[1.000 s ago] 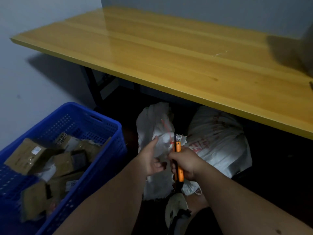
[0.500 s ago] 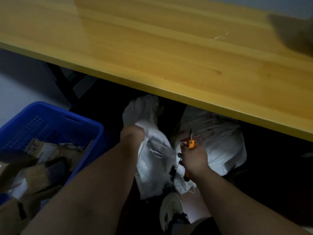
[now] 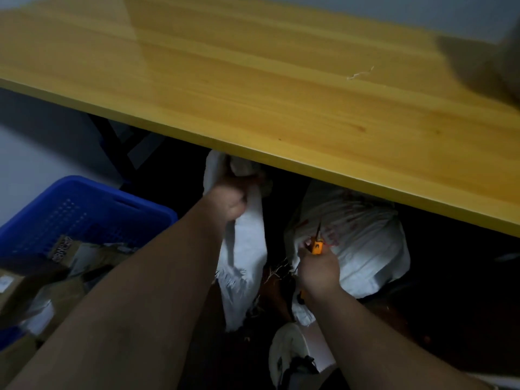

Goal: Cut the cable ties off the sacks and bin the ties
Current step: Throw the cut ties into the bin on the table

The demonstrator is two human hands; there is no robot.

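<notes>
Two bare hands reach under a yellow wooden surface [image 3: 253, 88] in the single head view. The left hand [image 3: 235, 197] is curled tight around the bunched top of a white woven sack [image 3: 244, 249], its grip closed on the cloth just below the surface's front edge. The sack hangs slack beneath the fist, its frayed lower end near the floor. The right hand [image 3: 319, 270] is wrapped around an orange cutter [image 3: 318, 244], grip closed, the thin blade pointing up. The blade tip lies against a second sack [image 3: 365, 249], full and rounded, which sits further back on the right and carries red printing too blurred to read. No cable tie can be made out. At the left stands a blue crate [image 3: 92, 209] holding cardboard boxes [image 3: 63, 249]; one box bears dark lettering, seen tilted and not legible. A white shoe [image 3: 289, 350] shows at the bottom between the forearms.
</notes>
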